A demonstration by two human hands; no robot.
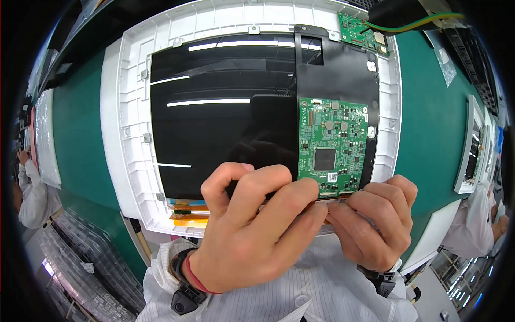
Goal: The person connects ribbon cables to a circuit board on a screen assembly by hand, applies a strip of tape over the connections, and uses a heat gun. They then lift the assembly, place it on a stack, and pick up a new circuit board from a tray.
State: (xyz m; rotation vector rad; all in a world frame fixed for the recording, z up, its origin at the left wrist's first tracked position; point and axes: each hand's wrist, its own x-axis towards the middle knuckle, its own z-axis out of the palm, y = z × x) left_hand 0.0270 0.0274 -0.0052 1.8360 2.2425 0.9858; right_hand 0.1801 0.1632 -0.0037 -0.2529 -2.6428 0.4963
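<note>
A green circuit board (348, 145) with a large dark chip lies on the lower right of a black glossy display panel (214, 129), inside a white plastic frame (129, 107). Both my hands meet at the board's near edge. My left hand (257, 222) arches over the panel's near edge, fingers curled and their tips close to the connectors. Beside it, my right hand (375, 222) is closed in a pinch just below the board's near right corner. What the fingertips grip is hidden. Orange flex cables (188, 209) stick out along the panel's near edge, left of my left hand.
A smaller green board (354, 29) sits at the frame's far right corner, near a yellow-green wire (413, 27). The frame rests on a green work surface (80, 123). A grey-framed panel (471, 145) stands at right. Other people's sleeves (37, 198) show at both sides.
</note>
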